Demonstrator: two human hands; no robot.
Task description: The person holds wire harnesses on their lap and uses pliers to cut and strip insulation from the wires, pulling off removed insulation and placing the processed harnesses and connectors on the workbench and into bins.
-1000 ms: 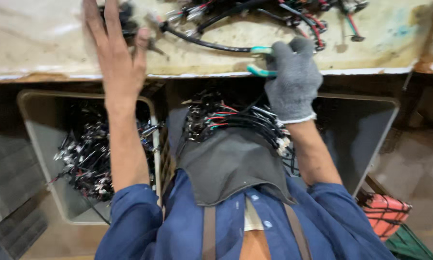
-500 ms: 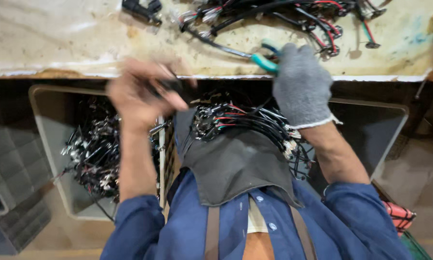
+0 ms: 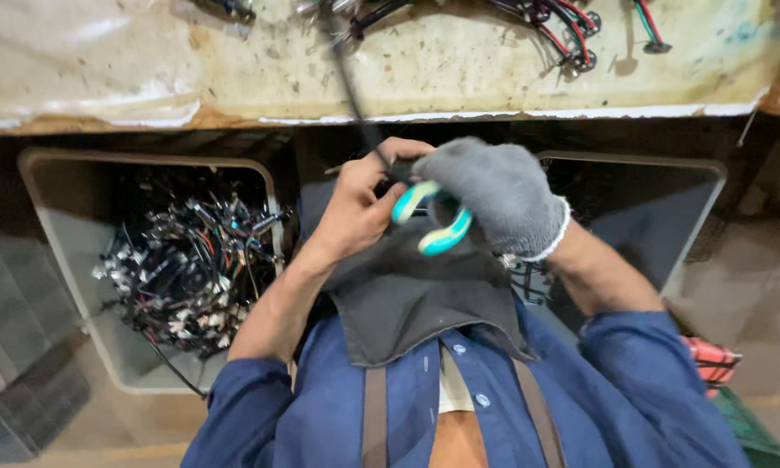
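Observation:
My bare left hand (image 3: 355,208) pinches a thin black cable (image 3: 348,82) that runs up over the bench edge to a tangle of wires (image 3: 528,17) on the worn bench top (image 3: 234,69). My right hand (image 3: 498,195), in a grey knit glove, grips a small cutter with teal handles (image 3: 433,225) right against the left fingers. Both hands meet above a dark apron (image 3: 407,295) at my chest.
A grey bin (image 3: 69,260) at the left under the bench holds several black wire assemblies with red and white ends (image 3: 190,269). A second grey bin (image 3: 685,217) sits at the right. A red checked cloth (image 3: 711,360) lies at the lower right.
My left hand came down from the bench top, drawing a black cable along. My right hand left the bench edge with the cutter, and both hands met in front of my chest.

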